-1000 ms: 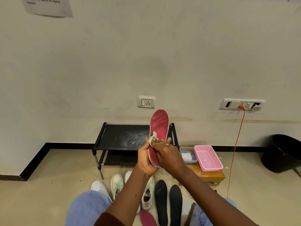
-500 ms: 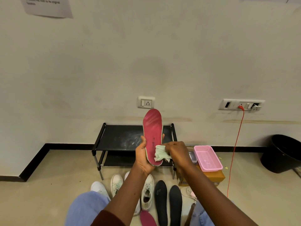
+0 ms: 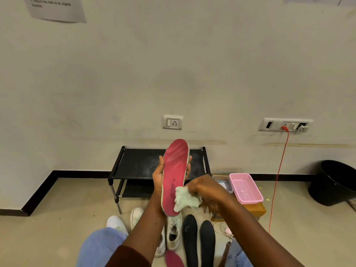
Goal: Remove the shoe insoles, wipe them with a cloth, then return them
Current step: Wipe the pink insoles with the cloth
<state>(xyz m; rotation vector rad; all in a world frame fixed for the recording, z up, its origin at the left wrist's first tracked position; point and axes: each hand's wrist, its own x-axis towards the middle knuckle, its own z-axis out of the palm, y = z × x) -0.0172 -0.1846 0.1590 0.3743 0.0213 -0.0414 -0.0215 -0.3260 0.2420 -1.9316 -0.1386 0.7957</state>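
Faintly, the paper sheet (image 3: 55, 8) high above the shoe rack (image 3: 138, 162) reads "Return the cloth to its original"; its top is cut off. In front of the rack, my left hand (image 3: 159, 178) grips the red insole (image 3: 174, 176) upright, fingers round its edges. My right hand (image 3: 206, 191) pinches the pale green cloth (image 3: 185, 199) against the heel end. A second ago the cloth sat mid-length. My right fingertips are hidden.

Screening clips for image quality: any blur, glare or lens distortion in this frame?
Head view: soft, even light, no harsh glare on the red insole; the right hand and cloth look slightly motion-blurred, the left hand sharper; wide-angle bending shows at the edges, where the socket strip tilts.
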